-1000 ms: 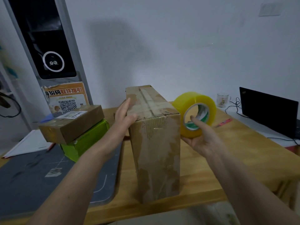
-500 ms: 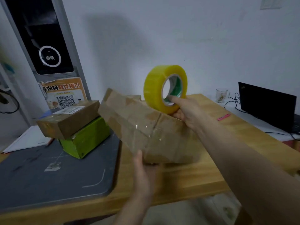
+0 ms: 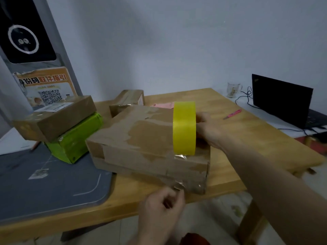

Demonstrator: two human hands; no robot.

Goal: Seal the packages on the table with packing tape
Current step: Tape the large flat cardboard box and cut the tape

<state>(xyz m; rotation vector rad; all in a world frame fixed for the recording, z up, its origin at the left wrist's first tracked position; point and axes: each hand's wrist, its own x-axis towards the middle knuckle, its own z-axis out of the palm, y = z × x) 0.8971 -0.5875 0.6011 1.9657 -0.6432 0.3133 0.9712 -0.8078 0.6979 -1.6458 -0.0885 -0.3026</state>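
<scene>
Box (image 3: 150, 144): flat on the tabletop (image 3: 265, 138), centre.
Tape roll (image 3: 184, 127): upright on the box, gripped by right hand (image 3: 208, 129).
Left hand (image 3: 164, 207): pinches tape end at 6 o'clock.
Surroundings: stacked boxes (image 3: 58, 119) at 9 o'clock; laptop (image 3: 281, 99), glass (image 3: 233, 89) at 2 o'clock.

Stacked boxes (image 3: 58, 119) left — bare tabletop (image 3: 265, 145) right

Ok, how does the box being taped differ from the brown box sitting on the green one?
The box being taped lies on the wooden table, with the tape roll on top; the stacked brown box rests tilted on the green box. The first looks larger and scuffed, with torn patches; the second carries a white label. Both are brown cardboard.
</scene>
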